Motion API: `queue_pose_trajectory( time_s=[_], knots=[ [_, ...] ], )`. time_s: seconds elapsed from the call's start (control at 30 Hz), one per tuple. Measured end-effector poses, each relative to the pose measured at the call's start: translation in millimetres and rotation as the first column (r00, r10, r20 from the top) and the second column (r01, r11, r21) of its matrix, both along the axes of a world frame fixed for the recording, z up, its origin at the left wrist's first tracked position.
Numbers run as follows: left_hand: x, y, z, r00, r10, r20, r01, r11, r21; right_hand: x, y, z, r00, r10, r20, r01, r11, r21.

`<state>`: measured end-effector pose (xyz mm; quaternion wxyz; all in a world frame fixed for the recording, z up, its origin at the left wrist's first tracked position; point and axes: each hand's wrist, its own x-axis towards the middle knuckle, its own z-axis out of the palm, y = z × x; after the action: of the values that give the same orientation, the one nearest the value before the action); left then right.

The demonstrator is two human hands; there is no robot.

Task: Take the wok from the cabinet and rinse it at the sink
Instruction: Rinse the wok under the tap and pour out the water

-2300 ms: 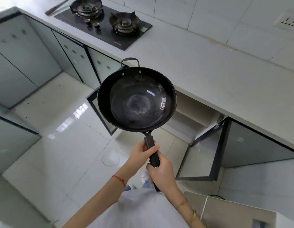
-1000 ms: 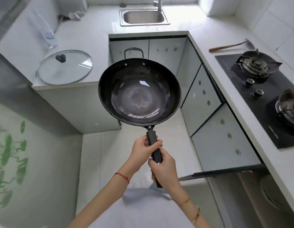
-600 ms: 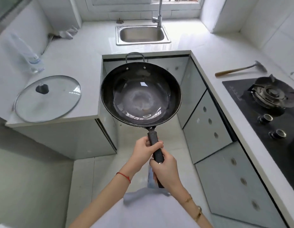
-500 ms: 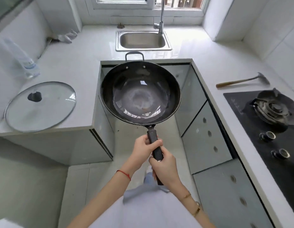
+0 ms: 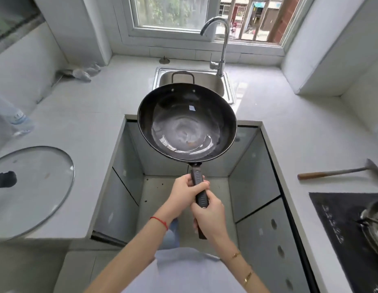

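At the frame's left edge, a glass lid [image 5: 29,191] and a clear bottle [image 5: 12,117] are cut off, and the stove [image 5: 351,227] runs off the right. Part of the sink [image 5: 217,83] basin is hidden behind the wok [image 5: 187,122], held in the air before it. Both the left hand [image 5: 184,194] and right hand [image 5: 211,218] curl tightly around its long handle, left nearer the bowl.
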<state>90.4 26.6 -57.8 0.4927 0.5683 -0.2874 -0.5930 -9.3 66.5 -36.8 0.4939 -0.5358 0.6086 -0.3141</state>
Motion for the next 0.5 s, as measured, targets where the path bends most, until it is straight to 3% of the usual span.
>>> queue_pose_trajectory(
  time_s=[0.5],
  knots=[
    [99.7,-318.6,-33.3,0.998,-0.034,-0.043,0.038,0.995,0.088,98.7,-314.7,-21.0,1.0,0.002,0.018,-0.004,0.994,0.108]
  ],
)
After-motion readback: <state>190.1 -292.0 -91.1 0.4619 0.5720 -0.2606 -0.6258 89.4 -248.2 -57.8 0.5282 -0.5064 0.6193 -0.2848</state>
